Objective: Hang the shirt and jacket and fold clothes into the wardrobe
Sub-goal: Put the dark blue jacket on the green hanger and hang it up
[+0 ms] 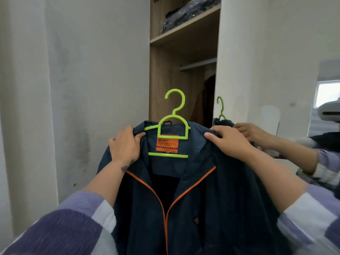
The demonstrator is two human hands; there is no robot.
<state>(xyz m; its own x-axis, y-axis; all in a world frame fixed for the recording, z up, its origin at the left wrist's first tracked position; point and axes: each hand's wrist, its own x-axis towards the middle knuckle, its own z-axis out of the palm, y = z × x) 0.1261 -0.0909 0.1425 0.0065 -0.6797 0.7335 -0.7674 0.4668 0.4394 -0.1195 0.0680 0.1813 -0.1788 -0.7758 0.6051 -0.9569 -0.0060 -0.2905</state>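
Navy jacket (202, 190) on green hanger (173, 124), frame center, before open wardrobe (184, 52). My L hand (125, 144) pinches its left shoulder; R hand (228, 142) grips right shoulder.

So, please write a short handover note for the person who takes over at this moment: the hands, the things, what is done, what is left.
Left hand grips the jacket at one shoulder; right hand grips the other.
The jacket is already on the green hanger, held up before the open wardrobe.
The hook is free, not yet on the rail.
Left: hang the jacket on the rail, then the shirt and folding; neither is in view.
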